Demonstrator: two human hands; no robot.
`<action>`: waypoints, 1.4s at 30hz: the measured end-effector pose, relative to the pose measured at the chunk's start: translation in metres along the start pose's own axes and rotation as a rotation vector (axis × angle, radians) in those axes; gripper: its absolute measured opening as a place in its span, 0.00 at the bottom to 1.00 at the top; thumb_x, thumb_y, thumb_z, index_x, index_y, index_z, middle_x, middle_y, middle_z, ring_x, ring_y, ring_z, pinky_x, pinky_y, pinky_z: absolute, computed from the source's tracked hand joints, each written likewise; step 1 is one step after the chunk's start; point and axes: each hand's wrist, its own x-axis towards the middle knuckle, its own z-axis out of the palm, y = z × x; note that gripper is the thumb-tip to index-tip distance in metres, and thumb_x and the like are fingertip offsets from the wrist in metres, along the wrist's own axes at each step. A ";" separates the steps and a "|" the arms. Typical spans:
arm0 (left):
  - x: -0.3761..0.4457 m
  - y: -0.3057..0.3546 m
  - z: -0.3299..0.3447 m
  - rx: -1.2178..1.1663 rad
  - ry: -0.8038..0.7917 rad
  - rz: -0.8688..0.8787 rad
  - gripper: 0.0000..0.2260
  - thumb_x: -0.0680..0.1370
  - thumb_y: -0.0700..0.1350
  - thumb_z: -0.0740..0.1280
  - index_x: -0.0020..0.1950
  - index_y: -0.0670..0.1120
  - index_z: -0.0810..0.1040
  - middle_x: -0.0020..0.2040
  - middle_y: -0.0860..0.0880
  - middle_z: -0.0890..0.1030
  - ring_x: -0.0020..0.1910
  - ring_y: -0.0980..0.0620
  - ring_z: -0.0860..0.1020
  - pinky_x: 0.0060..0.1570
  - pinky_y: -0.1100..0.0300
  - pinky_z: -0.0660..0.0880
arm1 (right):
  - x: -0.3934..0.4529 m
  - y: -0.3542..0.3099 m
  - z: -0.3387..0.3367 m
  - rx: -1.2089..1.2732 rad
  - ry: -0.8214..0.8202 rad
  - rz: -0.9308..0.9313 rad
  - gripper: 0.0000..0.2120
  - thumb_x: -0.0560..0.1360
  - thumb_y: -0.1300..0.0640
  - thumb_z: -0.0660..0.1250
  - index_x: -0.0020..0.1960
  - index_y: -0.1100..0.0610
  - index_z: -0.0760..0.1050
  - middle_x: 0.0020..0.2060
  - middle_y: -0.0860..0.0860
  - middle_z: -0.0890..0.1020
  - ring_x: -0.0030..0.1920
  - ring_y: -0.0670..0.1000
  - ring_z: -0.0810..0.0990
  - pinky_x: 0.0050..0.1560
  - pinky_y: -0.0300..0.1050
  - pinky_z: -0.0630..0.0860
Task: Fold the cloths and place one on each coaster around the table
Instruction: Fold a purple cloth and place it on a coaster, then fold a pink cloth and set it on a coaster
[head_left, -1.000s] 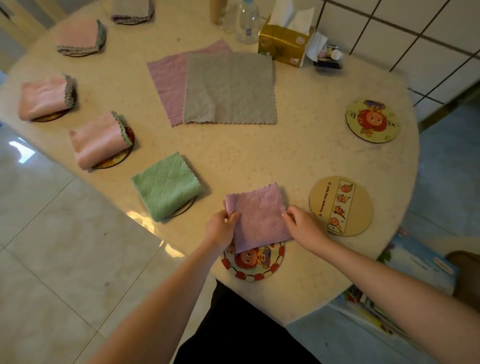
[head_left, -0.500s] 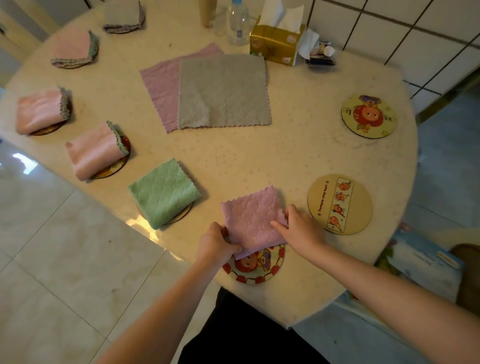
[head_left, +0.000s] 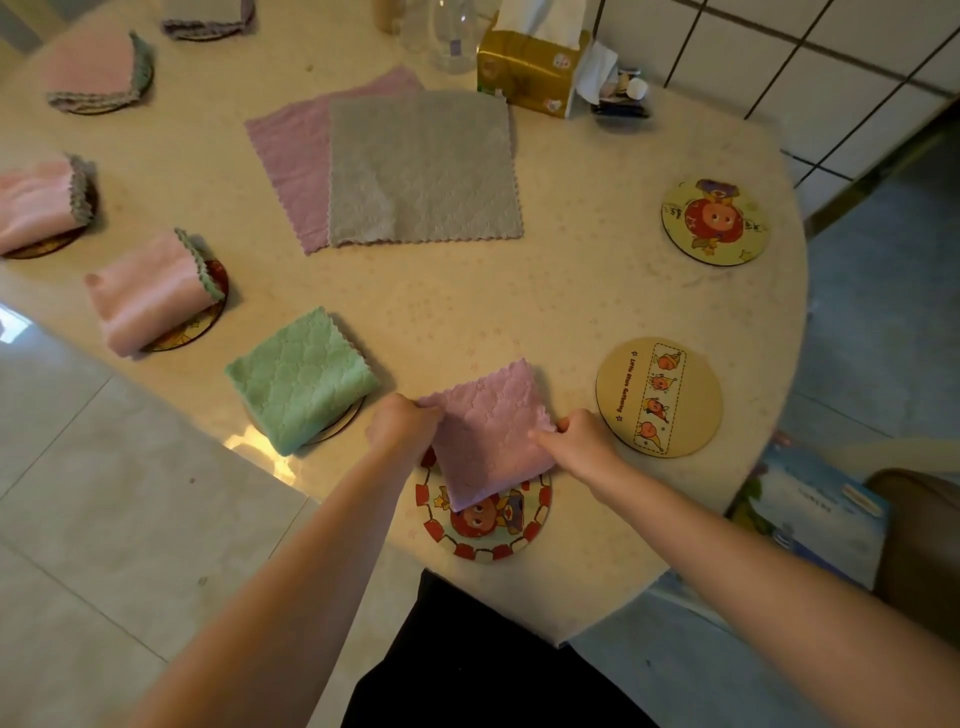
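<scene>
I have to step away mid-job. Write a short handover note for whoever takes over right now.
Left hand and right hand both pinch the folded purple cloth, only partly over the red-rimmed coaster.
Done: five coasters on the left carry folded cloths, the green cloth nearest.
Left: centre this one, then fold the flat grey cloth and purple one under it for the two bare coasters.

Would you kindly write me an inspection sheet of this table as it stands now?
Surface: beige speckled round table.
Job's things: folded lilac cloth partly over red-rimmed cartoon coaster; folded green cloth on its coaster; two bare coasters, tan and yellow; flat grey cloth overlapping flat lilac one.
Clutter: gold tissue box.
Fingers: left hand and right hand pinch the folded lilac cloth.
Cables: nothing seen.
Surroundings: tiled floor.
</scene>
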 end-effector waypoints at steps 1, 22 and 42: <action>0.001 0.001 0.001 0.010 -0.011 0.004 0.11 0.72 0.51 0.69 0.44 0.42 0.79 0.41 0.44 0.80 0.47 0.41 0.78 0.48 0.51 0.77 | -0.001 -0.001 -0.002 0.048 -0.005 0.013 0.19 0.71 0.47 0.69 0.51 0.62 0.75 0.40 0.53 0.77 0.37 0.51 0.75 0.31 0.41 0.68; -0.047 -0.063 -0.027 -0.562 -0.402 0.014 0.11 0.73 0.37 0.72 0.53 0.42 0.77 0.47 0.42 0.80 0.44 0.45 0.80 0.49 0.47 0.80 | -0.055 0.039 -0.010 0.223 -0.121 -0.210 0.07 0.75 0.53 0.66 0.45 0.56 0.76 0.40 0.51 0.81 0.38 0.50 0.77 0.36 0.43 0.74; -0.025 -0.048 -0.043 0.081 -0.026 0.354 0.10 0.74 0.40 0.66 0.54 0.48 0.77 0.49 0.52 0.78 0.45 0.52 0.76 0.37 0.63 0.69 | -0.035 0.046 -0.026 0.136 0.156 -0.204 0.04 0.75 0.62 0.66 0.48 0.54 0.76 0.43 0.50 0.81 0.45 0.49 0.80 0.48 0.45 0.79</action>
